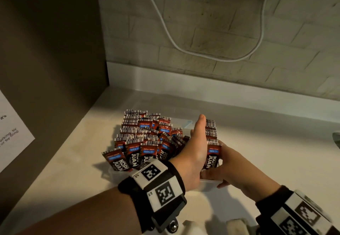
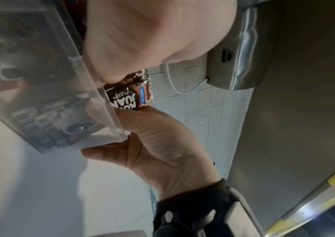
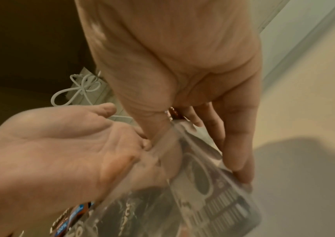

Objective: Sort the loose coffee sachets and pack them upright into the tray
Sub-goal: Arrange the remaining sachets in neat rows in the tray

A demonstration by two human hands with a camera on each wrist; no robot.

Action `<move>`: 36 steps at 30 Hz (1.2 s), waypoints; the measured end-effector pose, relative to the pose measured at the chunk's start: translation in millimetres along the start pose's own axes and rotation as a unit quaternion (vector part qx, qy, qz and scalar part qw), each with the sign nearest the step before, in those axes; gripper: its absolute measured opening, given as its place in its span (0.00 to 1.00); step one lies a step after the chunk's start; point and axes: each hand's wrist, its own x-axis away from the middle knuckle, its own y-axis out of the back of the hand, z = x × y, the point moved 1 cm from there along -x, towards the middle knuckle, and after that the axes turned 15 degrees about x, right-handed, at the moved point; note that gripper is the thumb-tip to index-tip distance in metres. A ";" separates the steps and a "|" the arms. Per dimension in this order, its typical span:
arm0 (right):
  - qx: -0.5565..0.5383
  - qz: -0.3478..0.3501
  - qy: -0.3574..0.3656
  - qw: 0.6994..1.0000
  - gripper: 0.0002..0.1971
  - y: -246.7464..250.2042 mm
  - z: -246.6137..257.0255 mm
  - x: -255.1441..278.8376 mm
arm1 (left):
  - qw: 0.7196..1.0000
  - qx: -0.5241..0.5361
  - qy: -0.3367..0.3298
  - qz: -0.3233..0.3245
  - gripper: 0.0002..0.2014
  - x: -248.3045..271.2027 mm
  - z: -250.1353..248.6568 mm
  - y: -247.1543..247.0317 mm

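Clear plastic tray (image 1: 207, 184) on the desk (image 1: 266, 161) brims with sachets (image 1: 147, 142) — left hand (image 1: 195, 153), flat and wide inside it, likely walls off a row at its right, which the right hand (image 1: 233, 164) cups.

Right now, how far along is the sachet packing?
Mostly done: the tray is crammed with sachets, many upright in rows, though several in the middle lie tilted. In hand: the left hand, flat, separates a right-side row, which the right hand steadies at its front. Left: straighten the tilted ones. No loose sachets show on the counter.
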 end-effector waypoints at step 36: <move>-0.023 -0.071 0.059 0.996 0.16 -21.3 76.9 27.9 | 0.803 -0.535 -0.230 -0.128 0.12 82.3 -101.7 86.6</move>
